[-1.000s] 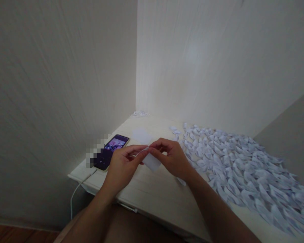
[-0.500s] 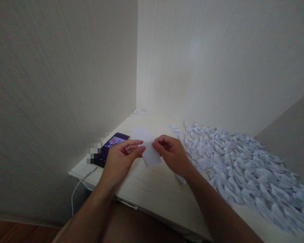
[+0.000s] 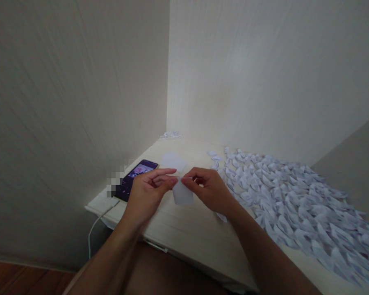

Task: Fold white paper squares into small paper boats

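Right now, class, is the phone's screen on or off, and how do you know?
On: the phone, lying near the left hand, shows a lit, pinkish-purple picture.

Dim, greyish light fills a room corner, at its brightest on the far wall.
The left wall falls into grey shadow, with darkness gathering beneath the table and in the lower corners. A phone gives off a violet glow (coarse mosaic pixels cover its left edge). The held sheet reads as a flat, pale patch. Fine detail is soft and slightly grainy, and the folded papers look stretched toward the right edge.
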Demonstrator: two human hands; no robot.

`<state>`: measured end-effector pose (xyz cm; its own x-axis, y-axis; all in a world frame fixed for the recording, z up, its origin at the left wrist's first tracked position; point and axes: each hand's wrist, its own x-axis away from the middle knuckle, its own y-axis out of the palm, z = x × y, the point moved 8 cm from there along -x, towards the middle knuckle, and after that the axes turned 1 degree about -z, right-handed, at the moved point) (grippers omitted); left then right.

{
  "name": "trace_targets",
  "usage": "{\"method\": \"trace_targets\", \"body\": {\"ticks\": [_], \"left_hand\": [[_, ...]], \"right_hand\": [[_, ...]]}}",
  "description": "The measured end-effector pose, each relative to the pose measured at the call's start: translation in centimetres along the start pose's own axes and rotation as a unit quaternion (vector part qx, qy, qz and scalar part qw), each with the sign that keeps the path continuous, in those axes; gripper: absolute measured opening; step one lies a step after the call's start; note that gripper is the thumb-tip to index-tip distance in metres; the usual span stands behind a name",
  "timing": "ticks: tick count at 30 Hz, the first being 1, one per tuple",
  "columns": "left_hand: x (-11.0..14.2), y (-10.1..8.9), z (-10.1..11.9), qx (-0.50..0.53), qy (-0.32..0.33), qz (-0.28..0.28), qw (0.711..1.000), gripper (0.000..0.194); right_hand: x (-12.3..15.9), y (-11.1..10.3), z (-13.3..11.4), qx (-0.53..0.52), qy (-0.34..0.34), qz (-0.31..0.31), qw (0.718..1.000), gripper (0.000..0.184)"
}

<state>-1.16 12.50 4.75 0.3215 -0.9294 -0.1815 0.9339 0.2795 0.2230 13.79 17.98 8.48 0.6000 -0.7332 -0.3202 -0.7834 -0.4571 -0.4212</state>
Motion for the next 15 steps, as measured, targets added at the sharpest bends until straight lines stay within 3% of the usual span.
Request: {"method": "trace_targets", "body": {"ticks": [5,11,15], "left_hand": [[0.0,0.4,-0.1,-0.027,-0.003,-0.016,1.000,0.038],[0.1,0.9,-0.5,-0.045,-0.021,-0.027,0.998,0.043],[0.2,1.4,-0.8,-0.044,-0.021,-0.032,0.998,0.048]], "right_hand": [[-0.1,-0.4,-0.5,0.057,-0.026,0.024,0.998,0.019],[0.0,0.1,-0.2,0.063,-0.015,-0.005,0.998,0.015],[-0.1,-0.5,-0.2,0.095,-0.017,0.014,0.995,0.017]]}}
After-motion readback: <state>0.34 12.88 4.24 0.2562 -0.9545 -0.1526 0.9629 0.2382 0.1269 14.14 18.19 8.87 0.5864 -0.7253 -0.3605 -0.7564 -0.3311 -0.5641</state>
